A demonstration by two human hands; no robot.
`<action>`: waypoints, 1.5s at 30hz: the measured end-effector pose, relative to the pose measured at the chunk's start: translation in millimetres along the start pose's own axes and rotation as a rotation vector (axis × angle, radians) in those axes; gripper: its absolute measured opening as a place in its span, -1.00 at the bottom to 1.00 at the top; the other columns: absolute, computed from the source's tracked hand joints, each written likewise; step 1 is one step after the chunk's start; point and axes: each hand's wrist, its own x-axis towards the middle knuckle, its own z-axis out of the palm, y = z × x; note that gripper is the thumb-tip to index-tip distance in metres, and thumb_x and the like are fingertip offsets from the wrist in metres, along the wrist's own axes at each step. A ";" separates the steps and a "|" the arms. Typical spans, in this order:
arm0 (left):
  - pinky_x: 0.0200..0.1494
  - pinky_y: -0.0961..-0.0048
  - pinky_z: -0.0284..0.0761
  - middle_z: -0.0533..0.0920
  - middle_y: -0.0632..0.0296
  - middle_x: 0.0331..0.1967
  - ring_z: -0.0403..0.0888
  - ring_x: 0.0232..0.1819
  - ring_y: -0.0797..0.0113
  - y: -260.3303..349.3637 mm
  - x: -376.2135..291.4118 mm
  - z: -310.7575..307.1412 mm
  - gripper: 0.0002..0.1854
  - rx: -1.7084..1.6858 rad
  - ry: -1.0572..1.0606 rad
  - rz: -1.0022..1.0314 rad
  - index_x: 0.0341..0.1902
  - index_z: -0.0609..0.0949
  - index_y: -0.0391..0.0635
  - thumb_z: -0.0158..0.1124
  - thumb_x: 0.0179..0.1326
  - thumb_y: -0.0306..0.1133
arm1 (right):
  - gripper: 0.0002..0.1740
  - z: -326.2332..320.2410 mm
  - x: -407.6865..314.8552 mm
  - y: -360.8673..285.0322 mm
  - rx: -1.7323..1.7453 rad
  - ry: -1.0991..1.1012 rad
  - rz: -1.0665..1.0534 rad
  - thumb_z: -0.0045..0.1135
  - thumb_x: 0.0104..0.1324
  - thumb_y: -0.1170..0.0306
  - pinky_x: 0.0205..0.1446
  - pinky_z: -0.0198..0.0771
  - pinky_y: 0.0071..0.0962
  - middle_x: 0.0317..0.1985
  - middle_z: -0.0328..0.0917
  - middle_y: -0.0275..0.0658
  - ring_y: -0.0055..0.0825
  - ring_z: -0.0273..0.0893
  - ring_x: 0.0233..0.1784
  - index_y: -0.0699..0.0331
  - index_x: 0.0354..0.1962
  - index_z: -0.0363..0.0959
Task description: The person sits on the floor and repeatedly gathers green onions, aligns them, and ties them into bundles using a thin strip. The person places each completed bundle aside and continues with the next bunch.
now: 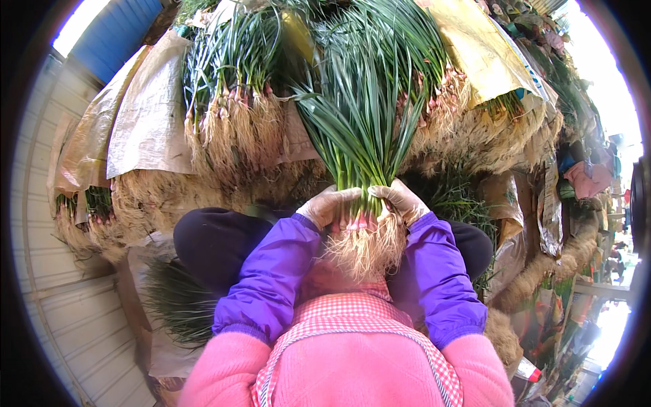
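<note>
Both hands grip one bunch of young garlic plants (pixel 362 152) by the lower stems, just above the pinkish bulbs. My left hand (pixel 325 204), in a thin pale glove, wraps the bunch from the left with its thumb across the front. From the other side my right hand (pixel 403 199), gloved the same way, closes around it, thumb also in front. The thumbs nearly meet. Long green leaves fan up and away from me, and the tan roots (pixel 368 249) hang over my lap. The palms and most fingers are hidden behind the stems.
Beyond my knees is a large pile of garlic plants (pixel 234 96), roots facing me. Pale woven sheets (pixel 150 107) and a yellow one (pixel 480 51) partly cover it. More greens (pixel 180 300) lie by my left knee. A panelled wall (pixel 76 325) stands on the left.
</note>
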 end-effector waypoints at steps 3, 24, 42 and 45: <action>-0.35 0.44 0.67 0.72 0.10 -0.27 0.72 -0.37 0.31 -3.7 -0.6 5.7 -0.67 0.148 -0.091 0.101 0.08 0.57 -0.25 0.29 0.28 -0.41 | -0.38 -2.3 -8.0 -9.3 0.055 -0.001 0.035 0.40 0.18 0.11 -0.48 0.48 -0.56 -0.43 0.58 -0.31 -0.49 0.57 -0.48 0.34 0.05 0.44; -0.46 0.51 0.57 0.72 0.16 -0.38 0.67 -0.48 0.40 -28.0 -2.9 40.6 -0.78 -0.188 -0.048 0.229 -0.18 0.68 -0.18 0.44 0.14 -0.36 | -0.23 34.6 -10.1 24.7 0.218 0.460 0.032 -0.15 0.46 -0.27 -0.10 0.59 -0.37 -0.12 0.67 -0.23 -0.44 0.62 -0.09 0.31 0.06 0.53; -0.15 0.46 0.62 0.70 0.24 -0.23 0.60 -0.20 0.49 26.7 -214.1 139.9 -0.32 -0.077 0.318 1.352 0.14 0.51 -0.19 0.63 -0.11 -0.41 | -0.19 180.1 -76.8 -91.9 -0.309 0.084 -0.550 -0.09 0.51 -0.11 0.28 0.30 -0.33 0.33 0.29 -0.08 -0.37 0.36 0.26 0.30 0.45 0.06; -0.25 0.31 0.72 0.67 0.14 -0.19 0.69 -0.24 0.31 11.9 -287.9 112.5 -0.32 -0.046 0.352 1.305 0.21 0.41 -0.21 0.56 0.01 -0.49 | -0.15 265.3 -69.1 -110.9 -0.301 -0.266 -0.831 -0.19 0.52 -0.14 0.54 0.07 -0.19 0.48 0.11 -0.02 -0.27 0.17 0.50 0.28 0.50 -0.03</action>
